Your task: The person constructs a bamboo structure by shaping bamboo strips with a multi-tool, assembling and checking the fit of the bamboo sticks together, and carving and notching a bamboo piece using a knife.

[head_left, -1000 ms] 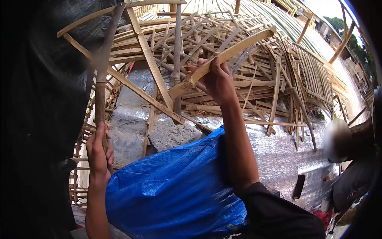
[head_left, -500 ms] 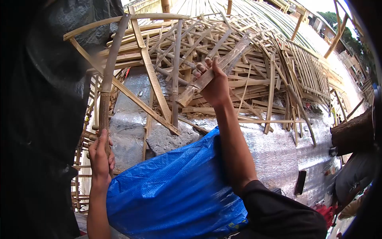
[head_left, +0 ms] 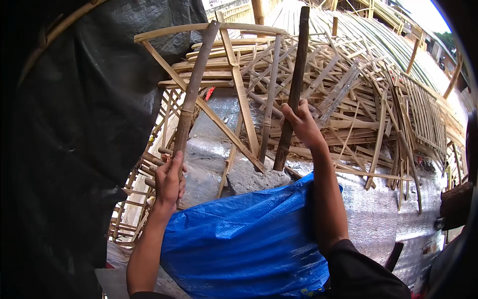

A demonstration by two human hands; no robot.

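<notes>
On the left, my left hand (head_left: 170, 180) is closed around the lower end of a bamboo pole (head_left: 191, 103). Its upper end meets a curved bamboo slat (head_left: 249, 28), and a diagonal slat (head_left: 224, 122) crosses it. These pieces look like one frame with other upright slats. In my right hand (head_left: 302, 122) is a dark bamboo strip (head_left: 297, 65), gripped near its lower part and standing almost upright. The strip's lower end is just above or against a rough grey block (head_left: 259, 178); I cannot tell whether they touch.
A large heap of bamboo strips (head_left: 343, 124) lies ahead. Blue plastic sheeting (head_left: 239, 239) covers the area before me. Black sheeting (head_left: 74, 124) hangs at left. Shiny silvery sheeting (head_left: 368, 214) spreads at right. A bamboo lattice (head_left: 423, 109) rests beside the heap.
My right hand has turned the bamboo strip from a slant to nearly upright, its dark side now showing. The view has shifted left, and my left hand keeps its hold on the pole.
</notes>
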